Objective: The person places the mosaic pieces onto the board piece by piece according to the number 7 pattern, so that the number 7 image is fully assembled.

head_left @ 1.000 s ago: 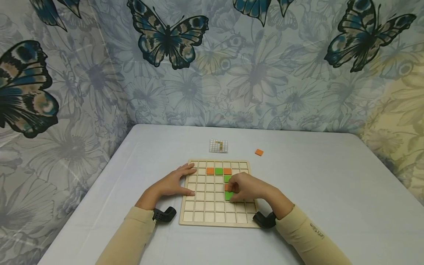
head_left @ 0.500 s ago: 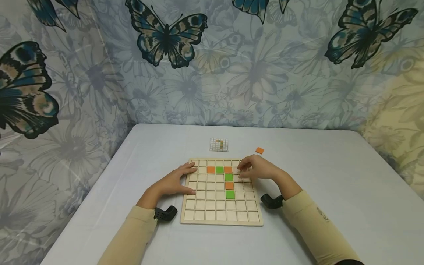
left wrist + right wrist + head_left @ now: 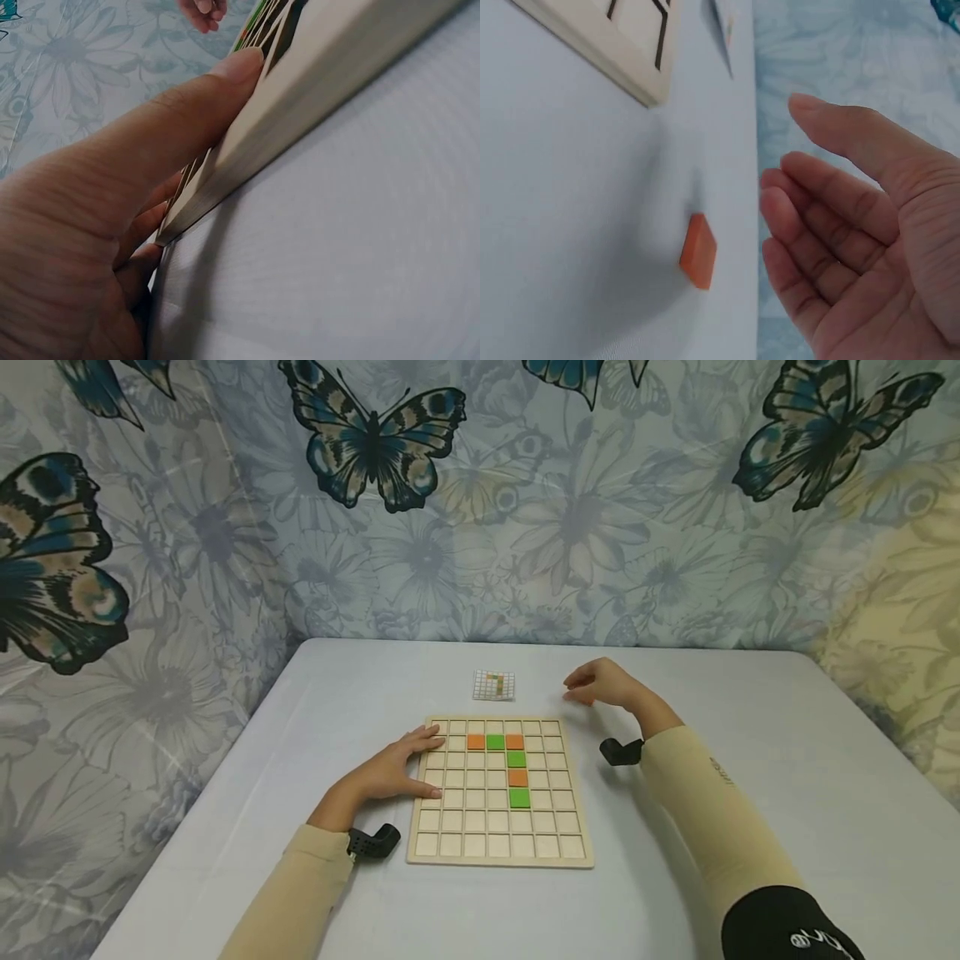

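A wooden grid board (image 3: 498, 863) lies on the table. Orange (image 3: 476, 742) and green (image 3: 495, 742) square tiles fill part of one row near its far side, and a column runs from that row toward the near side, ending in a green tile (image 3: 519, 798). My left hand (image 3: 382, 772) rests along the board's left edge, fingers spread; its thumb (image 3: 187, 112) lies over the rim in the left wrist view. Beyond the board's far right corner hovers my right hand (image 3: 607, 683), fingers loosely bent, nothing in them. A loose orange tile (image 3: 698, 251) lies near it, hidden in the head view.
Behind the board lies a small printed grid card (image 3: 493, 686) with a coloured pattern. A white cloth covers the table (image 3: 750, 718), and a butterfly-print curtain (image 3: 480, 568) hangs along its far edge.
My right hand has left the tiles on the board and travelled away and to the right, over to where the loose orange tile lies. The left hand has stayed on the board's edge.
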The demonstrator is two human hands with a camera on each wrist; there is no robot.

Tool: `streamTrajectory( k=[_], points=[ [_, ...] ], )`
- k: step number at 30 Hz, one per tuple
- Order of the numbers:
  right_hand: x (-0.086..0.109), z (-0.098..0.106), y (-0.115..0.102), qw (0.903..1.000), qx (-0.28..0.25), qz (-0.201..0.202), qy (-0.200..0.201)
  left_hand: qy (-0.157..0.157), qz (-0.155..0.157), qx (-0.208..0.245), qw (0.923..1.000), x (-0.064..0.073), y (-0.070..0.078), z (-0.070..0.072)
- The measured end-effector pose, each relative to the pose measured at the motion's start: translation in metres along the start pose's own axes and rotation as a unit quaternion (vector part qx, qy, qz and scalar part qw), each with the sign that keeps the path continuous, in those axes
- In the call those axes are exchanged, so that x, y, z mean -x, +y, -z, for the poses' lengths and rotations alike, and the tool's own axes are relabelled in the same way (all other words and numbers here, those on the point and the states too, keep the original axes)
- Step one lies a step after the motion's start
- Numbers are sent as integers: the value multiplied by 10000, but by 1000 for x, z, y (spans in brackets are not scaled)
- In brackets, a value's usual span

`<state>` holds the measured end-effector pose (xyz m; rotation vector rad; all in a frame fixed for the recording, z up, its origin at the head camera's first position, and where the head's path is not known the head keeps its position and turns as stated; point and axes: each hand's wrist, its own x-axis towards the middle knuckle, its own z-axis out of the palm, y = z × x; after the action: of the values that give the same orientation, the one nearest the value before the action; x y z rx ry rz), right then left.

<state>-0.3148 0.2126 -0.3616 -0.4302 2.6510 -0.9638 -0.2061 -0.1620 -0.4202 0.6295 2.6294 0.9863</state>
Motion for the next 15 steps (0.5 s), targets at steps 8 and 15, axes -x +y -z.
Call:
streamTrajectory(
  k=[8, 15],
  points=[
    [-5, 5, 24, 9955, -248, -872, 259, -6, -41, 24, 10000, -1, 0, 0],
    [-4, 0, 39, 9914, -438, -1153, 449, -24, -85, -24, 10000, -1, -1, 0]
  ],
)
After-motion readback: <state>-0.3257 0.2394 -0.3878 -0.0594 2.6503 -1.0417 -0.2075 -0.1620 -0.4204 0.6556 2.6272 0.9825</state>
